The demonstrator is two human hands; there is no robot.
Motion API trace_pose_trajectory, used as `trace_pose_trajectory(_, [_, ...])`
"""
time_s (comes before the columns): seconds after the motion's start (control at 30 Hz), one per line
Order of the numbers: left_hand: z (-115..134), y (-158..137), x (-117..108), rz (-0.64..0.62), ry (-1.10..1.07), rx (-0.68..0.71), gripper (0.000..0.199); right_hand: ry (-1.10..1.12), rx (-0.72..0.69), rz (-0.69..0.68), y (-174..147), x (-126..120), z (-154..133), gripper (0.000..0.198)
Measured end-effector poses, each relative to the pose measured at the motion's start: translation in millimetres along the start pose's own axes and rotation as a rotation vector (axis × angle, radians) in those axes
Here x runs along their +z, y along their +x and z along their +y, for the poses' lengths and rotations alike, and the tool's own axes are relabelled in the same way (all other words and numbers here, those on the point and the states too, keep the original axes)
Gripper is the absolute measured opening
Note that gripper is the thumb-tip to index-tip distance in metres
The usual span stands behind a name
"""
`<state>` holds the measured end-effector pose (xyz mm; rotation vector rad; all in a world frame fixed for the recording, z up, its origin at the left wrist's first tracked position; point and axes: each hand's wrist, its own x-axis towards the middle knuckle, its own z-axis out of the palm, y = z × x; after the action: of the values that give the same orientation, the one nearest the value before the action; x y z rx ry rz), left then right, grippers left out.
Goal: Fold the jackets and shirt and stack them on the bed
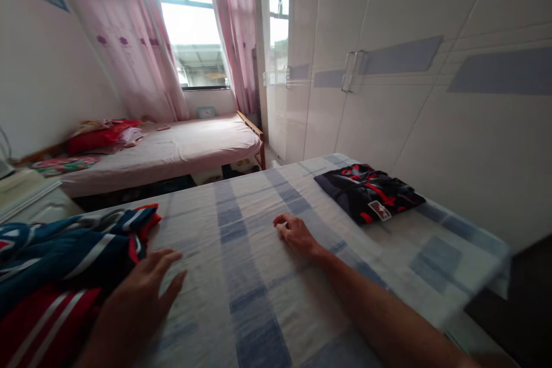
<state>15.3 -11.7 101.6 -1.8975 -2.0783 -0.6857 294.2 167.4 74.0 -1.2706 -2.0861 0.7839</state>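
Loosely, the two hands are held well apart from each other over the near bed (pixel 202 241), which is spread with a white sheet patterned in blue bands and squares. The left hand (pixel 140 293) has its thumb spread away from its fingers and is nearest to a heap of clothes (pixel 92 244); whether it touches them cannot be told. The right hand (pixel 296 234) is out over the middle of the sheet, its fingers relaxed and half curled, the thumb near them. The heap lies at the left edge, dark blue with white stripes above, red with white stripes below. To the right of the right hand, a black-and-red garment (pixel 388 192) lies folded flat on the sheet. Beyond, a second bed (pixel 190 141) with a pink sheet bears a red cloth (pixel 101 137), below a window (pixel 194 23) framed by pink curtains (pixel 112 23). White wardrobe doors (pixel 383 121) line the right side.
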Motion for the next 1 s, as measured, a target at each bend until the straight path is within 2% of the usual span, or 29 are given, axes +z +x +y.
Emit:
trace_pose_trajectory(0.1, [20,0,44,-0.062,-0.035,0.123,0.03,-0.038,0.039,0.057,12,-30,6,0.023])
trace_pose_trajectory(0.2, [21,-5,68,-0.01,-0.031,0.188,0.025,-0.161,0.107,0.205,28,-85,32,0.026])
trace_pose_trajectory(0.33, [17,-8,75,0.046,-0.038,0.256,0.018,-0.388,0.32,0.429,43,-166,95,0.035])
trace_pose_trajectory(0.4, [17,-8,73,0.076,-0.04,0.278,0.016,-0.473,0.434,0.467,45,-196,127,0.038])
trace_pose_trajectory(0.47, [18,-6,72,0.111,-0.031,0.297,0.016,-0.529,0.507,0.448,46,-217,154,0.039])
trace_pose_trajectory(0.57, [16,-6,73,0.137,-0.019,0.321,0.015,-0.581,0.53,0.38,47,-231,184,0.041])
trace_pose_trajectory(0.7, [11,-5,78,0.137,-0.012,0.346,0.015,-0.617,0.502,0.275,56,-239,204,0.043])
trace_pose_trajectory(0.87, [7,-4,81,0.147,-0.011,0.365,0.015,-0.664,0.569,0.214,69,-250,209,0.047])
trace_pose_trajectory(1.0, [9,-3,79,0.152,-0.026,0.361,0.014,-0.726,0.656,0.252,69,-243,199,0.048])
